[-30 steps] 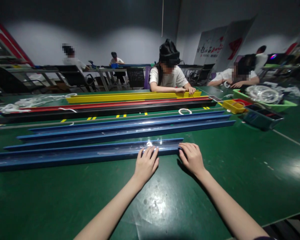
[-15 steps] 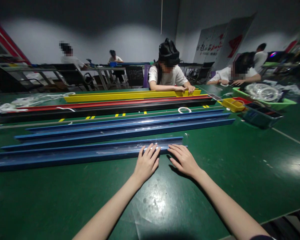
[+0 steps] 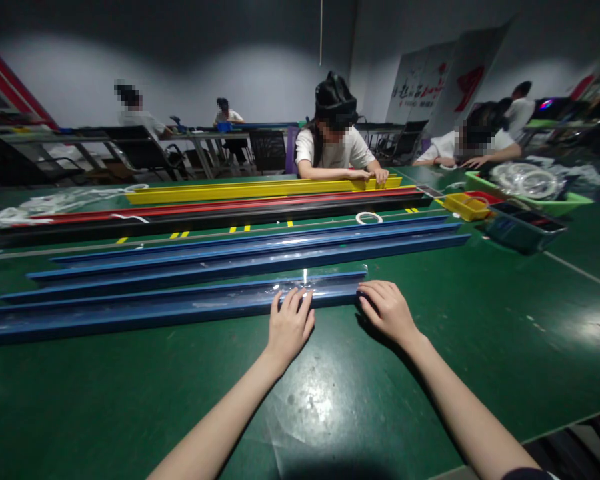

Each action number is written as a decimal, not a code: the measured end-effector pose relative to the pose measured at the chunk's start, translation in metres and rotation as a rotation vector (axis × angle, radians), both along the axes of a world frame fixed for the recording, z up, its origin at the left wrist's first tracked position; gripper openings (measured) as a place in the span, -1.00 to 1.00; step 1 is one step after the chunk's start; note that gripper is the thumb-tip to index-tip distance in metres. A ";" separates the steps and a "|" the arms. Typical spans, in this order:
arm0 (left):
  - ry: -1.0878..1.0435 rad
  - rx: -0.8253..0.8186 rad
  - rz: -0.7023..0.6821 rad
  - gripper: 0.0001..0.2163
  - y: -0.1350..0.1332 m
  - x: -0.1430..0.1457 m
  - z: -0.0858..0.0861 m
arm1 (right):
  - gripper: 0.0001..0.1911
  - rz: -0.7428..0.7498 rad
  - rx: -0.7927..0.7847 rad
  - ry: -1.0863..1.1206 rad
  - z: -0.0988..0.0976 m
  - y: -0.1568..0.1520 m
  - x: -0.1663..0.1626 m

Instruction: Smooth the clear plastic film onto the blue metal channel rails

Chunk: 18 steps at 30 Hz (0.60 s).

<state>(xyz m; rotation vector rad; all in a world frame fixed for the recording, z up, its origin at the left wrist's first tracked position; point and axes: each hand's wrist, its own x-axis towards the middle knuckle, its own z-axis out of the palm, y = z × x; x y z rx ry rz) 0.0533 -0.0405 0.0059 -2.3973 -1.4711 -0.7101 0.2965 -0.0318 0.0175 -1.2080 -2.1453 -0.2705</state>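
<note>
A long blue plastic channel (image 3: pixel 170 311) lies nearest me, running off to the left. My left hand (image 3: pixel 289 327) rests at its front edge, palm down, fingers apart and their tips over the front lip. At the channel's right end is my right hand (image 3: pixel 389 312), its fingers close together and curled at the corner. What those fingertips pinch is hidden. Clear, shiny film (image 3: pixel 305 279) shows in the channel near my left fingertips and catches the light. Behind lie several more blue channels (image 3: pixel 260 257), roughly parallel.
Beyond are black and red channels (image 3: pixel 220 212), a white ring (image 3: pixel 369 218) and a yellow channel (image 3: pixel 260 191) under a co-worker's hands (image 3: pixel 375 176). To the right stand a yellow bin (image 3: pixel 467 208), a dark bin (image 3: pixel 525 228) and a green tray (image 3: pixel 577 201). Other people sit farther back.
My right hand has moved right, to the channel's end, and its fingers have curled in. My left hand has barely shifted. The film's glare now stands higher above the channel.
</note>
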 end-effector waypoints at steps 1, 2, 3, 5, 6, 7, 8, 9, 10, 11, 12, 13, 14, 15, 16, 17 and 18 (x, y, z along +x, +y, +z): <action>0.002 -0.001 -0.002 -0.65 0.000 0.000 0.000 | -0.77 -0.016 -0.011 -0.003 0.000 0.001 0.002; 0.005 -0.002 -0.004 -0.65 0.000 0.000 0.000 | -0.77 -0.031 -0.025 -0.011 -0.001 0.001 0.004; 0.006 -0.001 -0.005 -0.65 0.001 0.000 -0.001 | -0.76 -0.043 -0.039 -0.022 -0.001 0.002 0.006; 0.008 0.011 -0.002 -0.66 0.001 -0.001 -0.001 | -0.73 -0.056 -0.066 -0.047 -0.003 0.004 0.010; 0.008 0.022 0.003 -0.67 0.002 -0.001 -0.002 | -0.72 -0.060 -0.075 -0.057 -0.004 0.005 0.012; 0.009 0.034 0.009 -0.67 0.003 -0.002 -0.002 | -0.71 -0.067 -0.084 -0.064 -0.005 0.006 0.013; 0.010 0.046 0.014 -0.68 0.004 -0.003 -0.003 | -0.70 -0.075 -0.092 -0.065 -0.006 0.006 0.013; 0.012 0.055 0.016 -0.69 0.005 -0.004 -0.003 | -0.70 -0.082 -0.102 -0.061 -0.007 0.007 0.013; 0.015 0.062 0.015 -0.69 0.006 -0.005 -0.003 | -0.69 -0.087 -0.111 -0.053 -0.007 0.007 0.014; 0.019 0.067 0.011 -0.69 0.007 -0.006 -0.003 | -0.69 -0.088 -0.121 -0.043 -0.008 0.007 0.014; 0.025 0.070 0.006 -0.70 0.007 -0.006 -0.003 | -0.69 -0.083 -0.130 -0.031 -0.009 0.007 0.014; 0.031 0.073 0.002 -0.70 0.008 -0.007 -0.003 | -0.69 -0.074 -0.139 -0.017 -0.010 0.008 0.014; 0.037 0.075 -0.001 -0.70 0.009 -0.008 -0.003 | -0.69 -0.060 -0.147 -0.001 -0.011 0.008 0.014; 0.044 0.076 -0.004 -0.70 0.009 -0.008 -0.003 | -0.69 -0.045 -0.156 0.019 -0.013 0.009 0.014; 0.050 0.076 -0.005 -0.70 0.010 -0.009 -0.003 | -0.69 -0.029 -0.166 0.043 -0.014 0.009 0.015; 0.053 0.076 -0.007 -0.70 0.010 -0.009 -0.003 | -0.70 -0.012 -0.180 0.068 -0.015 0.010 0.015; 0.055 0.076 -0.009 -0.71 0.010 -0.009 -0.003 | -0.70 0.002 -0.194 0.093 -0.017 0.011 0.015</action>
